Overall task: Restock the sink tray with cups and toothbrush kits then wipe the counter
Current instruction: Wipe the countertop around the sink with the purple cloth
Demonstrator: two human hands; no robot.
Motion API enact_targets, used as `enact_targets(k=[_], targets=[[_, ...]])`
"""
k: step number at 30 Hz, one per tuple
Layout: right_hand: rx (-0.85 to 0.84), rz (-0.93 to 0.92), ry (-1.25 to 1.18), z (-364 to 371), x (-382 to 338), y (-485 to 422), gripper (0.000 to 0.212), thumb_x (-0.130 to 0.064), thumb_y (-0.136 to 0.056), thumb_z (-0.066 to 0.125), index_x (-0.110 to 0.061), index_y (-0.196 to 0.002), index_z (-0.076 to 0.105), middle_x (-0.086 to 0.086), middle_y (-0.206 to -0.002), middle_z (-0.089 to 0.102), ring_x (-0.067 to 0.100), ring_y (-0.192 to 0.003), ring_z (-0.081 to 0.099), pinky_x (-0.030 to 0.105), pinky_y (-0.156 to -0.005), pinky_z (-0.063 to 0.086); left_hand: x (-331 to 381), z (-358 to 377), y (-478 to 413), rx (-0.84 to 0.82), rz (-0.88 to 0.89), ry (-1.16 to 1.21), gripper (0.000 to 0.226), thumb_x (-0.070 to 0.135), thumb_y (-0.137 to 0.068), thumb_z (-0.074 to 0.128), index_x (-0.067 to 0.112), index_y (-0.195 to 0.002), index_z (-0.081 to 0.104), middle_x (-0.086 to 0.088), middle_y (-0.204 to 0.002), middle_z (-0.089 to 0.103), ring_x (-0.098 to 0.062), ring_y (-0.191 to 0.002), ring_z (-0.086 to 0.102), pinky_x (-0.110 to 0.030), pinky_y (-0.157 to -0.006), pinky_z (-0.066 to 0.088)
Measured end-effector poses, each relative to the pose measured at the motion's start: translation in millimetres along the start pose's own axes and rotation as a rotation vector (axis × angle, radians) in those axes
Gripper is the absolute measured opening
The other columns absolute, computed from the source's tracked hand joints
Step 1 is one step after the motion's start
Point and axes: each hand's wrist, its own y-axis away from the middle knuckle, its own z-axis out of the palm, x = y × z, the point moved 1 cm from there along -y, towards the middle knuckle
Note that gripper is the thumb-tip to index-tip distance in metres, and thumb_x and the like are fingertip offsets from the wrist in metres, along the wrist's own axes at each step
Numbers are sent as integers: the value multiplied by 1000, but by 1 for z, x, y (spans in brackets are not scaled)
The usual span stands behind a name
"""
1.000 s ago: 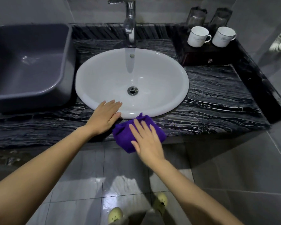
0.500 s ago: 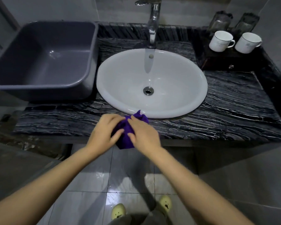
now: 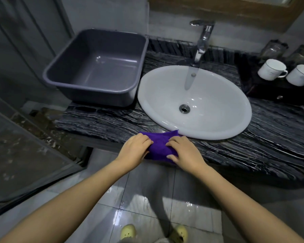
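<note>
Purple cloth (image 3: pixel 161 146) bunched flat on black marble counter (image 3: pixel 270 137) front edge, just below sink rim, pinched at both sides. 2 white cups (image 3: pixel 270 71) laid on dark tray (image 3: pixel 263 90), far right, w/ handles to the right.

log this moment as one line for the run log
phase: wipe counter | both hands on purple cloth | counter front edge | two cups on tray

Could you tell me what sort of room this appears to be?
Most likely a hotel or guesthouse bathroom: a white oval sink with chrome faucet set in a dark marble counter, plus a tray holding two white cups.
</note>
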Motion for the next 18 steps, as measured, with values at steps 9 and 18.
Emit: enact_targets(k=[9,18], targets=[[161,10,-127,-22,-46,-47,25,-24,-87,58,-20,-111,62,9,-107,66,30,-103,55,38,-86,46,-54,-43,10,84,-155,-30,25,12,-72,68,9,-97,67,-12,-90,67,-33,-86,61,-39,-77,49],[363,-5,-216,-37,-104,-113,21,-13,-83,58,-26,-98,65,6,-90,59,28,-89,53,38,-75,46,-119,-85,19,376,-173,-147,25,5,-74,64,4,-98,67,-13,-94,69,-33,-83,62,-39,-72,47]])
